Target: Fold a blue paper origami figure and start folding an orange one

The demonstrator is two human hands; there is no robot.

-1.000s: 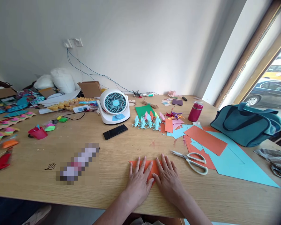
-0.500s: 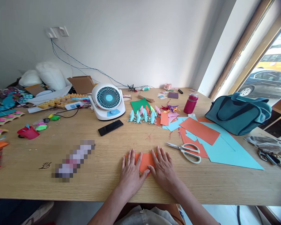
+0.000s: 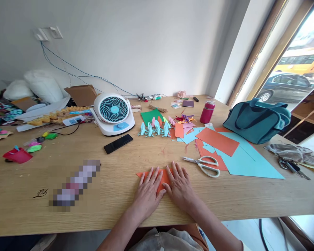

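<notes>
A folded piece of orange paper (image 3: pixel 165 178) lies flat on the table near its front edge, partly covered by both hands. My left hand (image 3: pixel 149 191) presses on its left part, fingers stretched out; a pointed orange corner sticks out beyond the fingertips. On the right part rests my right hand (image 3: pixel 180 185), palm down with fingers spread. The two thumbs nearly meet at the paper's lower edge. To the right of my right hand lie white-handled scissors (image 3: pixel 204 165), their blades pointing left. The paper's underside and its covered edges are hidden.
Orange sheets (image 3: pixel 217 140) and a large light-blue sheet (image 3: pixel 251 164) lie right, before a teal bag (image 3: pixel 256 120). Behind are several light-blue folded paper figures (image 3: pixel 154 129), a black phone (image 3: pixel 118 143), a white fan (image 3: pixel 113 113) and a red bottle (image 3: pixel 207 112).
The view has turned slightly to the right. My left hand has moved inward over the paper, closer to my right hand, uncovering the paper's left corner.
</notes>
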